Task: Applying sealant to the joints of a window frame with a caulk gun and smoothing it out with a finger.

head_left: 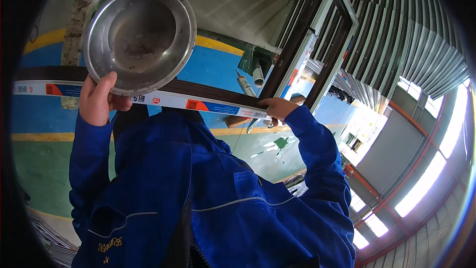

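Observation:
My left hand (99, 100) pinches the near rim of a round stainless steel basin (187, 32), thumb on top and fingers curled below. The basin is tilted toward me, with a dull, dirty-looking bottom. Beneath it runs the long dark brown bar of a window frame (210, 90), its near side covered with white, blue and orange protective film. My right hand (279, 109) is wrapped over this bar near the corner where another dark member joins it; its fingertips are partly hidden behind the bar.
A sealant tube (245, 85) and a white cylinder (258, 75) sit beyond the bar. At the left stands a paint-spattered beam (77, 25). Many dark profiles (382, 25) are stacked at the right. The floor (44, 161) is green and blue with yellow lines.

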### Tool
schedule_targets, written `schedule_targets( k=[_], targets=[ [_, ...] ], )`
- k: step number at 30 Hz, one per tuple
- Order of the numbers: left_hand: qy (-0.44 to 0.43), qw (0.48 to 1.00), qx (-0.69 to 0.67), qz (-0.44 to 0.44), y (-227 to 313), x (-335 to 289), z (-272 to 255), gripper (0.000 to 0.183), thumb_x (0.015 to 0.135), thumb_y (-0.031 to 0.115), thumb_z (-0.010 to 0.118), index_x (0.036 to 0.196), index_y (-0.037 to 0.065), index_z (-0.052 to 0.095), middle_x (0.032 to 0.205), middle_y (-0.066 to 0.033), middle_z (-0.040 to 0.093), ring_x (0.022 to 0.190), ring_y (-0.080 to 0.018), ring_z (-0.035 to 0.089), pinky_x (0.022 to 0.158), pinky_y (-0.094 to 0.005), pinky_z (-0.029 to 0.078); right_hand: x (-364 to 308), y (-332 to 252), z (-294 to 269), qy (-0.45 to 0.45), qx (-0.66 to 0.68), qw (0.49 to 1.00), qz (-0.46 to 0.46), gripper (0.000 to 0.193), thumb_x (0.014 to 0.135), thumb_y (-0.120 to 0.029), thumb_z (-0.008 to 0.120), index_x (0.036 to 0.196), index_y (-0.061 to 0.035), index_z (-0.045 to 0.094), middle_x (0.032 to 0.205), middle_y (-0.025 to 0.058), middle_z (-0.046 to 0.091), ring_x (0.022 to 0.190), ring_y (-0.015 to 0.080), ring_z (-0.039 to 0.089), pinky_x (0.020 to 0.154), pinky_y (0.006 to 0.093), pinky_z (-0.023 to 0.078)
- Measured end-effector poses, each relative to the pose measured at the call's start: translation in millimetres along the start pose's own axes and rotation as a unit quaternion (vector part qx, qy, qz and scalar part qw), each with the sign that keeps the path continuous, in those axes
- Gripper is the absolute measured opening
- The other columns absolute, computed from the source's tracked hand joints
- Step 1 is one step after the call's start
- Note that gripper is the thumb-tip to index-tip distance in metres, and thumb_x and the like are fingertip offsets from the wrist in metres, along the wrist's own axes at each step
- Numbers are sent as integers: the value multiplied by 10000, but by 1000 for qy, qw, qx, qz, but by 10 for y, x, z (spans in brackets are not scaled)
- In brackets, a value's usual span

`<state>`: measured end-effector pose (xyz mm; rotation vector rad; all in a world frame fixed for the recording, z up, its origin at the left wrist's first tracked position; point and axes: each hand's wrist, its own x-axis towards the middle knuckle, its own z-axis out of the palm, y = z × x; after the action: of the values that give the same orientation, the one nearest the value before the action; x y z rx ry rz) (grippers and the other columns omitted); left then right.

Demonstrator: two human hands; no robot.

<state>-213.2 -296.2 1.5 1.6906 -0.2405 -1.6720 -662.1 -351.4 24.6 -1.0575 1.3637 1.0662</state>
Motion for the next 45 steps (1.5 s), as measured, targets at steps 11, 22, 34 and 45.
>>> schedule_targets(
  k=[11,22,34,45],
  targets=[
    [-15,1000,2,10,42,70,108,401,877,278,570,1170,18,481,873,-123,651,575,-157,624,457,-251,517,58,278,220,146,-211,962,-92,517,764,-139,519,1276,-201,555,911,120,691,810,269,675,759,402,534],
    [-10,1000,10,11,104,93,184,398,885,262,555,1174,1,470,867,-143,646,548,-168,622,451,-256,527,-81,176,121,135,-256,957,-32,398,731,-153,559,1122,-176,633,880,124,682,868,324,653,747,473,496],
    [-10,1000,14,15,192,44,168,366,886,255,553,1150,8,493,853,-133,650,547,-173,620,457,-259,524,-406,-20,-109,207,-179,960,-66,468,746,-165,560,1214,-182,572,824,137,672,749,314,651,686,392,514],
    [-71,990,10,120,498,-89,154,291,864,87,546,1141,-2,542,996,-97,623,705,-172,647,524,-272,556,-1130,-1707,-205,412,-210,825,-325,644,784,-96,498,1397,-240,361,866,174,635,764,347,632,657,443,503]
  ],
)
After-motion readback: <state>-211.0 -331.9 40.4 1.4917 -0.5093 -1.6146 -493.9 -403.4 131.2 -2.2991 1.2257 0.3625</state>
